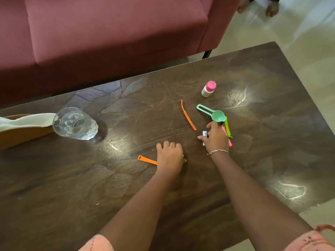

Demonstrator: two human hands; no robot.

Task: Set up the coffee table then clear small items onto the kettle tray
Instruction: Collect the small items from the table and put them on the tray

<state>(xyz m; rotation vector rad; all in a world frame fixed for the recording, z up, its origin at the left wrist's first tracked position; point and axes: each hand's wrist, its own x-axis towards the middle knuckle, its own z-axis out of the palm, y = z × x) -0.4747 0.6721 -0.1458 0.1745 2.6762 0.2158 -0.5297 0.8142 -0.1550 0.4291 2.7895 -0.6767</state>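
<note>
On a dark tabletop [253,160], a small white tube [204,133] is pinched by the right hand [216,137]. The fingers [165,144] of the left hand [169,156] are curled over an orange strip [146,160]; whether it is grasped cannot be told.

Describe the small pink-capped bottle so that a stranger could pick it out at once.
Find the dark brown wooden coffee table in front of the maroon fabric sofa. Toward its far right side, beyond the right hand, stands a small white plastic bottle with a pink cap. Unlike the mint-green plastic scoop lying flat nearby, it stands upright.
</note>
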